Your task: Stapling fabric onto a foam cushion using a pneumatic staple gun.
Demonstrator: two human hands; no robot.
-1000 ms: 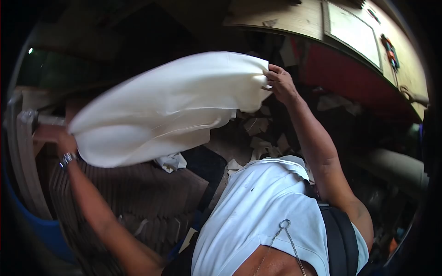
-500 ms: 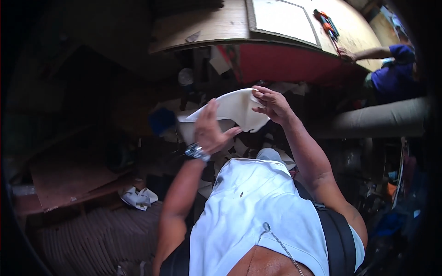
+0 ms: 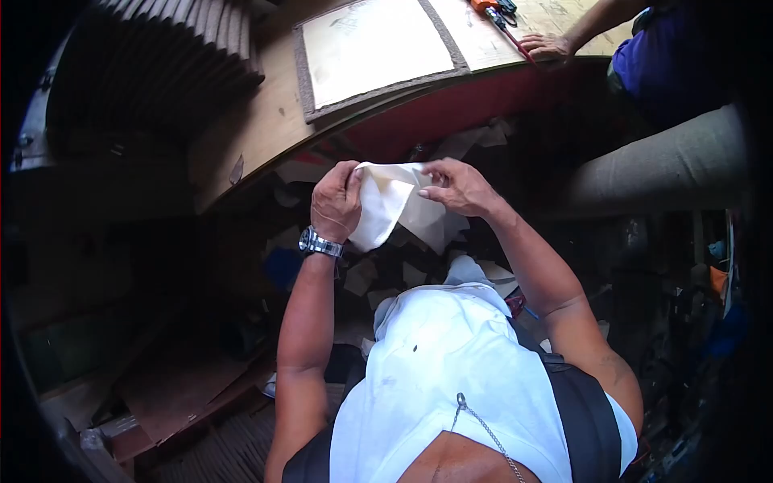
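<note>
A cream-white limp sheet (image 3: 380, 213), cloth or paper I cannot tell, hangs in front of me, folded over and curling. My left hand (image 3: 336, 201), with a metal watch on its wrist, is closed on the sheet's upper left edge, thumb on top. My right hand (image 3: 463, 189) pinches the upper right part between thumb and fingers. Between the two hands the top edge runs nearly level, while a brighter flap droops below near the left hand.
Beyond stands a wooden table (image 3: 274, 121) bearing a white panel with a dark border (image 3: 378, 56). Brown ridged sheets (image 3: 169, 48) are stacked at far left. A co-worker's hand (image 3: 547, 47) rests by an orange-and-black tool (image 3: 493, 10). A grey roll (image 3: 668, 157) lies right; pale scraps (image 3: 358, 278) litter the floor.
My left hand, spread against the sheet before, now grips its edge. The sheet hangs folded between both hands instead of stretching out leftward. The view has shifted, showing more of the table.
</note>
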